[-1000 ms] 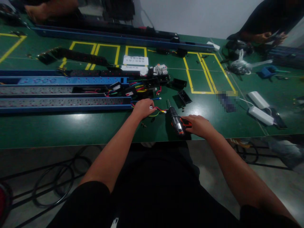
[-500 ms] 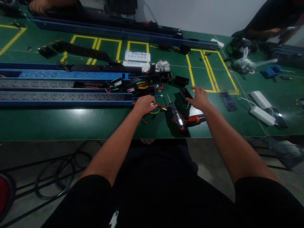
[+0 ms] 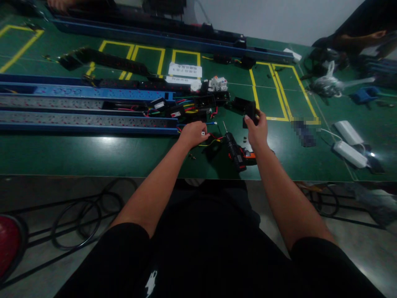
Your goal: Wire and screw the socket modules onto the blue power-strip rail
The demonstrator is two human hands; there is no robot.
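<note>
My right hand (image 3: 258,129) grips a small black plastic part (image 3: 249,115) and holds it up on edge above the table. Beside the end of the nearest blue-edged socket strip (image 3: 124,122), my left hand (image 3: 194,135) is closed round thin wires. Their red and yellow-green ends (image 3: 214,141) stick out to the right of its fingers. A black and orange power screwdriver (image 3: 235,152) lies between my hands, its bit pointing away from me. Black modules with coloured wires (image 3: 186,108) lie just beyond my left hand.
More socket strips, a long blue rail (image 3: 173,44) and paper labels (image 3: 185,70) lie farther back on the green table (image 3: 139,157). White adapters (image 3: 350,154) and a bagged bundle (image 3: 327,85) are at right. Other people's hands show at both far corners.
My right hand has closed on the black part and lifted it upright off the table. The left hand keeps hold of the wires. The view has shifted slightly.
</note>
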